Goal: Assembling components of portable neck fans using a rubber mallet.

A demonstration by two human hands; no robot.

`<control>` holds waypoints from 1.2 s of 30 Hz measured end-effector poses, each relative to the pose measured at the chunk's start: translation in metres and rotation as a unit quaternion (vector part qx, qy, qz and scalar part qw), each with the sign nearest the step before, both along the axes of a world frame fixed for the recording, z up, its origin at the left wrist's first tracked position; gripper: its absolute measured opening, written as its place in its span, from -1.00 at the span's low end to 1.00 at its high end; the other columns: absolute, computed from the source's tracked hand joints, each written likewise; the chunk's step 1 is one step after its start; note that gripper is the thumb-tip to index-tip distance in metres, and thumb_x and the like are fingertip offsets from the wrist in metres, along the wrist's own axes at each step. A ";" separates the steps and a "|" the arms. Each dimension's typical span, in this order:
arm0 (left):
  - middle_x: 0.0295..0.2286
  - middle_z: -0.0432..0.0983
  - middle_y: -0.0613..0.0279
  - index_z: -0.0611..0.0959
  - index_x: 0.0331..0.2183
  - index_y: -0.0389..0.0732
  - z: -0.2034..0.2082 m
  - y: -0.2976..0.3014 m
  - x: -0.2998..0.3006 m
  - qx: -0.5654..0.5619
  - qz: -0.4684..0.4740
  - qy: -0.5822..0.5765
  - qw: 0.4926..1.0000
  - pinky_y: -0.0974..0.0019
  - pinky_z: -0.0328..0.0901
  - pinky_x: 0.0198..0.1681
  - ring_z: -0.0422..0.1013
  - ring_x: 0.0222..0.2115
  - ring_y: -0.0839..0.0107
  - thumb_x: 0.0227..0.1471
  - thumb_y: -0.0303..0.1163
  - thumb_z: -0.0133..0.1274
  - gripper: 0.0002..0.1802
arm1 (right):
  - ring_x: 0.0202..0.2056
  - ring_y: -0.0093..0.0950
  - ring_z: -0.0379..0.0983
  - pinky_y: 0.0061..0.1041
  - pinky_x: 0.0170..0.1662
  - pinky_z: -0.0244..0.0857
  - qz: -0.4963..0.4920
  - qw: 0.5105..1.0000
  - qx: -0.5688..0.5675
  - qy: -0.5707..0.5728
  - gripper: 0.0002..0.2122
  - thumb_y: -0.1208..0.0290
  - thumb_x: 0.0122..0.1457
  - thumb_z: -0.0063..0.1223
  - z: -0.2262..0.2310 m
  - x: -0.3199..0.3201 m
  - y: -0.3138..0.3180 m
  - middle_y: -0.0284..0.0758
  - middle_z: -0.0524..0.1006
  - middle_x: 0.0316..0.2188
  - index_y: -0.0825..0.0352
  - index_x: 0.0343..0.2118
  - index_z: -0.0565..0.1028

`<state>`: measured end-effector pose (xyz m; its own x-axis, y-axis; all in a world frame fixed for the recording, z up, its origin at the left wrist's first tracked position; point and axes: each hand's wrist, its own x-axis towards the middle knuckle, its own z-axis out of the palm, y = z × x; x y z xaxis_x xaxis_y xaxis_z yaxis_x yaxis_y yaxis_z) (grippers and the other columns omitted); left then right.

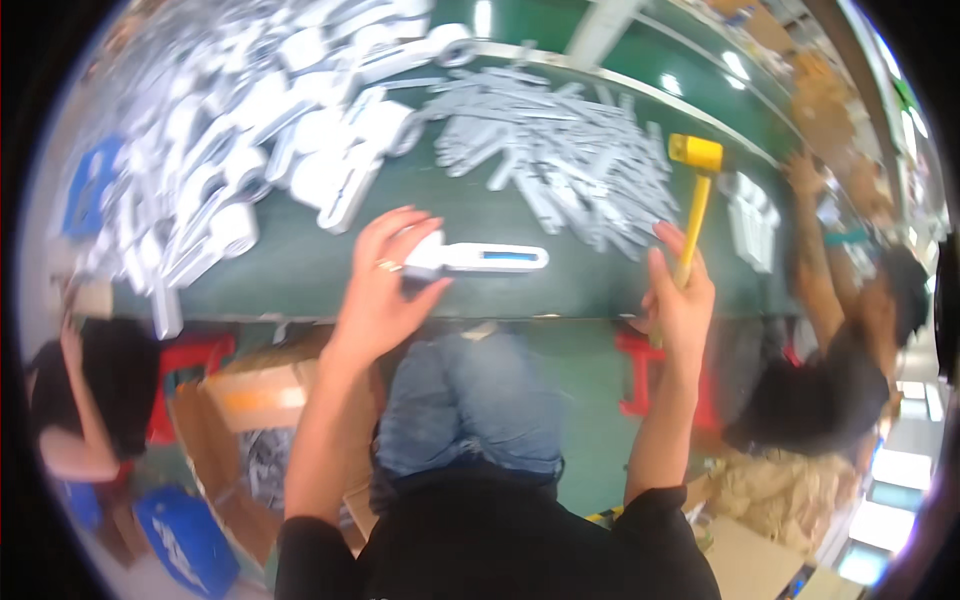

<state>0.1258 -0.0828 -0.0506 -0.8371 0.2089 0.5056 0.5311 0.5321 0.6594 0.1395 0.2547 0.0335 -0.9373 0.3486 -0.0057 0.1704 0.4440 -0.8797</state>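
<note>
- The left hand (385,285), just left of the frame's centre, closes its fingers on the end of a white handle-shaped part (478,258) with a blue strip, which lies on the green table (300,270).
- The right hand (680,290), right of centre, is wrapped tight round the shaft of a yellow mallet (695,185), head raised.
- Grey strips (560,160) are heaped above centre; white parts (240,130) fill the upper left.
</note>
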 end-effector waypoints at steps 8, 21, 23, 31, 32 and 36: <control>0.21 0.37 0.01 0.56 0.18 -0.20 0.006 0.005 0.006 -0.020 0.061 -0.012 0.998 0.03 0.21 0.33 0.29 0.29 -0.03 -0.02 -0.68 0.28 -0.31 | 0.00 -0.13 0.58 -0.21 0.05 0.46 -0.176 0.917 0.358 0.012 -0.61 0.25 0.28 0.20 -0.032 -0.042 0.207 0.00 0.49 0.16 0.36 0.09 0.62; 0.19 0.40 0.03 0.62 0.14 -0.19 -0.001 0.001 0.005 -0.040 0.082 -0.008 0.996 0.03 0.23 0.31 0.32 0.26 -0.02 -0.01 -0.66 0.25 -0.38 | -0.61 -0.54 0.54 -0.53 -0.57 0.43 -0.155 0.960 0.222 -0.074 -0.46 0.10 0.10 0.45 -0.040 -0.091 0.289 -0.25 0.65 -0.44 0.39 0.03 0.59; 0.19 0.40 0.03 0.62 0.13 -0.19 -0.002 -0.002 0.006 -0.037 0.085 -0.010 0.996 0.03 0.23 0.31 0.32 0.26 -0.02 -0.01 -0.66 0.26 -0.39 | -0.59 -0.52 0.56 -0.50 -0.53 0.45 -0.159 0.959 0.213 -0.099 -0.49 0.13 0.08 0.47 -0.039 -0.096 0.272 -0.25 0.65 -0.45 0.45 -0.06 0.60; 0.15 0.42 0.03 0.64 0.10 -0.20 -0.002 0.005 0.001 -0.018 0.065 0.015 0.998 0.03 0.27 0.27 0.35 0.22 -0.01 -0.05 -0.68 0.26 -0.39 | -0.59 -0.53 0.57 -0.47 -0.55 0.43 -0.166 0.959 0.210 -0.096 -0.54 0.13 0.09 0.44 -0.045 -0.102 0.249 -0.23 0.64 -0.53 0.54 -0.24 0.62; 0.15 0.42 0.03 0.64 0.10 -0.20 -0.002 0.003 0.001 -0.023 0.069 0.014 0.997 0.03 0.27 0.27 0.35 0.22 -0.01 -0.05 -0.68 0.26 -0.39 | -0.60 -0.51 0.59 -0.46 -0.54 0.46 -0.152 0.963 0.207 -0.080 -0.53 0.12 0.09 0.42 -0.045 -0.104 0.229 -0.22 0.64 -0.55 0.56 -0.25 0.63; 0.14 0.42 0.03 0.65 0.09 -0.20 -0.004 0.000 0.003 -0.026 0.070 0.028 0.997 0.02 0.27 0.26 0.35 0.21 -0.02 -0.05 -0.67 0.26 -0.40 | -0.59 -0.47 0.63 -0.45 -0.51 0.49 -0.116 0.967 0.217 -0.063 -0.51 0.10 0.08 0.41 -0.039 -0.124 0.172 -0.19 0.65 -0.54 0.57 -0.26 0.63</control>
<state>0.1286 -0.0829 -0.0546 -0.8304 0.1185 0.5444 0.4845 0.6359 0.6007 0.0160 0.4266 -0.0055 -0.8352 0.5440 0.0805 0.4026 0.7045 -0.5844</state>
